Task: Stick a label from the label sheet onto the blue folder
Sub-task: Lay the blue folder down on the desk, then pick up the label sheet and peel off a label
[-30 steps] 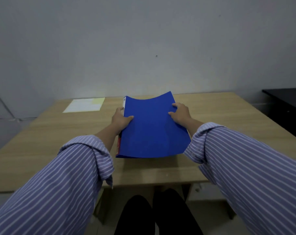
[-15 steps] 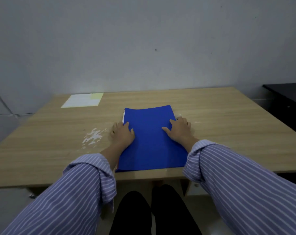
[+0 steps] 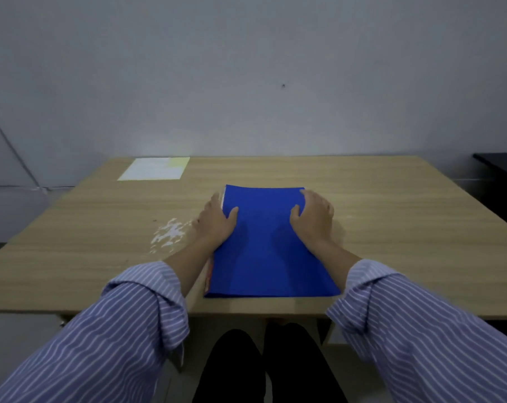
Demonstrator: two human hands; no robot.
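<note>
Left hand [image 3: 216, 221] flat and spread, palm down across the left edge of the flat blue card folder [image 3: 268, 248], thumb lying on the cover, fingers off the edge toward the counter. Right hand [image 3: 313, 218] likewise spread and pressing down, over the folder's right edge near its far corner; nothing pinched in either. Striped shirt sleeves [image 3: 147, 303] rolled back just short of the folder's near corners. Folder closed, lying flat on the pale wooden counter [image 3: 406, 228], near edge close to the counter's front rim, a sliver of red showing along the spine. Just left of the folder, a patch of white scuffing [image 3: 169, 234] on the wood. Well beyond the folder and off to its left, at the counter's far edge, the white-and-yellow label sheet [image 3: 156, 168], untouched. Judged from this: folder placed and steadied only; sheet not yet fetched, no label peeled, none visible on the cover, so nearly all of the task left.
</note>
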